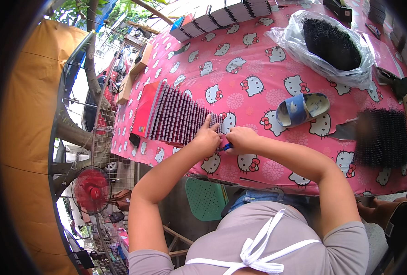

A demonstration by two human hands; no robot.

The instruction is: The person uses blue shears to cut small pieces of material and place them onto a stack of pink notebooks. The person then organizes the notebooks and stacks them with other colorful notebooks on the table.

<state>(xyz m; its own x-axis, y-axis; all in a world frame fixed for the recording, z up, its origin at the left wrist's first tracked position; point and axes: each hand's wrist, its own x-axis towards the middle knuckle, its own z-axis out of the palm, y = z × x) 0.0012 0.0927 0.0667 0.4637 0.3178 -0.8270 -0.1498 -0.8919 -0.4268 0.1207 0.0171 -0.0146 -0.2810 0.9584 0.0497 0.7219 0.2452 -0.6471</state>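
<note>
A fanned row of red-covered notebooks (144,110) with spiral-bound edges lies across the table's left half. My left hand (207,139) rests on the near right end of the row, its fingers stretched out over the bound edges. Just to its right, my right hand (243,139) is closed around a small blue-handled tool (227,146). The tool's tip is by the last notebooks; its kind is mostly hidden by my fingers.
A blue slide sandal (302,110) lies right of my hands. Black binding coils (381,138) are heaped at the right edge, with more in a clear plastic bag (288,39) at the far right. White-paged notebooks (219,18) line the back. A red fan (92,190) stands left.
</note>
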